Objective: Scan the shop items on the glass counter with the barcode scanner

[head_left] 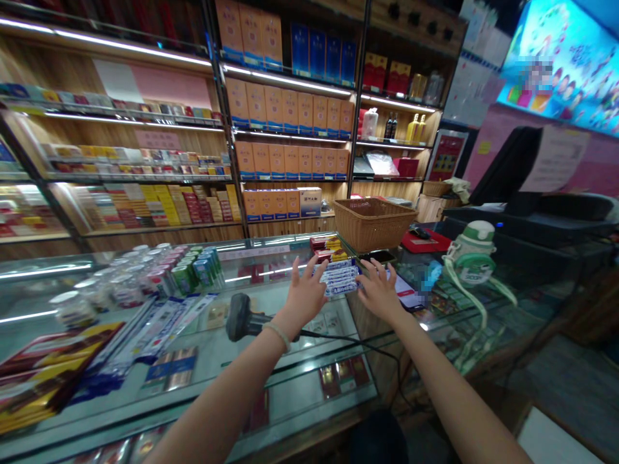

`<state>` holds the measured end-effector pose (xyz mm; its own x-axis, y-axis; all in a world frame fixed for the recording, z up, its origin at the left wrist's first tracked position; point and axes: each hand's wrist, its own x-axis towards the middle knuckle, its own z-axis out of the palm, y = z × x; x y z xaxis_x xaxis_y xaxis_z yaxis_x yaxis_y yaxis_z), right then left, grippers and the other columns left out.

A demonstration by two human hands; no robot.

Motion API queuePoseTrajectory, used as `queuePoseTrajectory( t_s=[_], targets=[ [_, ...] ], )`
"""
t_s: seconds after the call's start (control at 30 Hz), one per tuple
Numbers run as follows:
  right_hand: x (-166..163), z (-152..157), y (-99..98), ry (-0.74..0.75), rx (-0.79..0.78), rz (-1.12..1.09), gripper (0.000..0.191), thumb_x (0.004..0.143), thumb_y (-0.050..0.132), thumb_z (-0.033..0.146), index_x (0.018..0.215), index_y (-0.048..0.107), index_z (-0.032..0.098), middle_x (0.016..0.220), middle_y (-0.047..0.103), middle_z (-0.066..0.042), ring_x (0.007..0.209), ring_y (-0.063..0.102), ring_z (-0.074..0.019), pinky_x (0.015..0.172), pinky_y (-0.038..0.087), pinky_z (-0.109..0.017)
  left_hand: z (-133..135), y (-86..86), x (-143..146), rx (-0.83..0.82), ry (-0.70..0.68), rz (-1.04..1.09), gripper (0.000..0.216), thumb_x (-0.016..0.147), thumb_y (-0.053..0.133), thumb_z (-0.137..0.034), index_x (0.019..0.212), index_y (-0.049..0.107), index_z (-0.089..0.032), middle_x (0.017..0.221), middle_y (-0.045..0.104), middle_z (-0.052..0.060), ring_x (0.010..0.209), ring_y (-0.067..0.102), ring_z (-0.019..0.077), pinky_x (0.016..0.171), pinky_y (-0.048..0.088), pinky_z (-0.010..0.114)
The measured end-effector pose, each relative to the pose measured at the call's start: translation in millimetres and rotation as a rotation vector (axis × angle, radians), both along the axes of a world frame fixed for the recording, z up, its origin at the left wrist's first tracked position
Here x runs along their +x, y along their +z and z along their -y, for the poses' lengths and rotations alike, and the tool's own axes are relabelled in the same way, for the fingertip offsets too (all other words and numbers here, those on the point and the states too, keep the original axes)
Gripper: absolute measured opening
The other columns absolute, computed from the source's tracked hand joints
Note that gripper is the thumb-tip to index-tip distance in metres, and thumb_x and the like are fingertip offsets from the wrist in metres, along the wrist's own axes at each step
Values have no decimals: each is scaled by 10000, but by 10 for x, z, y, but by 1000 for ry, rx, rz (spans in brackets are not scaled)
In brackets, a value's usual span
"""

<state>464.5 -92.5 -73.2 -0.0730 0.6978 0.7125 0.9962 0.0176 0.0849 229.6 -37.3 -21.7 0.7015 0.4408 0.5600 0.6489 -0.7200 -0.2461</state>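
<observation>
Several small blue-and-white wrapped packs (pixel 341 277) lie stacked on the glass counter between my two hands. At their left end, my left hand (pixel 307 293) has its fingers spread, the tips at or touching the packs' edge. On the other side, my right hand (pixel 380 291) reaches in with fingers apart, close to the packs' right ends. Neither hand is closed round anything. Just behind the packs sit some red and yellow packets (pixel 329 248). A handheld barcode scanner (pixel 244 317) lies left of my left wrist, and a phone (pixel 409 293) lies right of my right hand.
A brown wicker basket (pixel 374 222) stands behind the packs. Left are rows of small jars and tubes (pixel 188 270), long blue-white packs (pixel 149 332) and chocolate packs (pixel 58 367). A green-white bottle (pixel 474 254) with a strap stands right. The scanner's black cable (pixel 358 339) crosses the counter.
</observation>
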Motion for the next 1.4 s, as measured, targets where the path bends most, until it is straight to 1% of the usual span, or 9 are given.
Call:
queuePoseTrajectory(
  t_s=[0.13,0.3,0.53,0.63,0.87,1.1,1.23,1.33,1.4],
  targets=[
    [15,-19,-22,-19,-26,-7,196,885,622,293,1061,707,275,1532,507,-76,1464,316,-308,1222,55,-576,26,32,-8,-26,28,-21,135,806,779,-318,920,801,-247,1578,501,78,1508,353,379,1244,118,734],
    [11,-8,-11,-15,-10,3,201,899,625,328,1080,695,273,1530,507,-85,1461,312,-310,1215,61,-574,60,58,-5,-39,27,31,223,790,778,-274,1012,767,-268,1564,518,78,1494,373,370,1231,141,742],
    [-13,9,18,8,30,15,185,874,635,304,1045,685,255,1511,527,-105,1439,339,-311,1220,39,-554,57,16,13,-41,17,36,141,769,734,-184,872,761,-276,1539,546,39,1495,366,358,1242,61,732],
    [-11,-9,15,0,28,27,175,871,632,298,1034,684,258,1507,528,-106,1435,339,-318,1216,43,-567,41,9,22,-44,21,26,137,770,730,-178,866,760,-272,1542,544,42,1496,363,359,1236,89,740],
    [-12,-38,6,-45,-8,11,162,889,629,300,1042,667,264,1517,514,-95,1442,337,-312,1202,106,-581,26,25,21,-52,36,8,139,787,708,-162,874,755,-259,1540,545,64,1495,369,360,1212,168,750],
    [-13,-22,5,-26,3,5,155,897,621,307,1035,669,256,1504,528,-102,1442,339,-309,1203,103,-573,52,59,-8,-48,52,-9,125,799,721,-211,910,761,-254,1518,565,83,1478,390,369,1207,196,745],
    [-16,-8,6,-14,4,-2,162,911,619,331,1044,674,257,1503,531,-102,1443,343,-308,1208,94,-569,71,82,-16,-38,54,-17,140,789,740,-229,924,765,-260,1524,559,82,1484,382,367,1220,179,732],
    [-13,-1,0,-10,-2,1,222,926,617,375,1107,682,264,1511,525,-103,1447,342,-311,1213,86,-569,69,97,-21,-49,68,-32,167,791,756,-250,956,767,-267,1542,541,78,1484,387,363,1227,172,725],
    [-8,0,-6,-6,4,13,298,933,614,409,1190,678,272,1536,501,-109,1464,321,-317,1218,83,-572,64,106,-29,-64,76,-41,210,805,767,-318,1009,765,-270,1563,518,82,1492,379,365,1230,180,719]
  ],
)
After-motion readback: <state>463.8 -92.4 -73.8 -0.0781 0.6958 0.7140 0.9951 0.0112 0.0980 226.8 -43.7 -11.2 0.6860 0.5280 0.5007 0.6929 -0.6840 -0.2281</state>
